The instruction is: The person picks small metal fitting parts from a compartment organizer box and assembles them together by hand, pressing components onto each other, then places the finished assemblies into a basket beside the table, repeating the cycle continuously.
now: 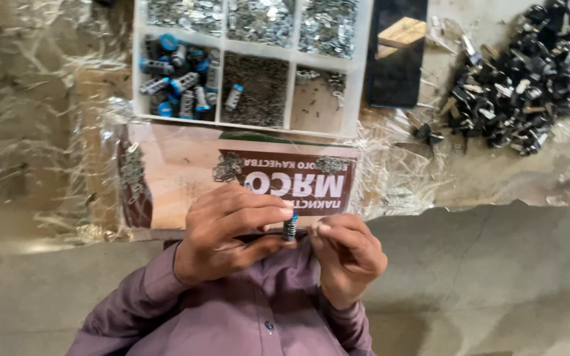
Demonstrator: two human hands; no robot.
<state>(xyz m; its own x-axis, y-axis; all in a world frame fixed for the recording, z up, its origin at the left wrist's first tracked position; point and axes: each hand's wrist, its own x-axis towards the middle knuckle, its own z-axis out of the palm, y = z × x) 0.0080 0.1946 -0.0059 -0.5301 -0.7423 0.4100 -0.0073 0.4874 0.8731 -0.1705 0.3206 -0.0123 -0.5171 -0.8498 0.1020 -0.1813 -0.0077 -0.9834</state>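
Here, my left hand pinches a small grey cylinder with a blue cap between thumb and fingers; my right hand has its fingers pressed together just beside it. Beyond lies a brown-and-white printed cardboard sheet, then a white compartment tray.

We see even, soft daylight; plastic wrap left of the tray glares, and everything looks slightly blurred.
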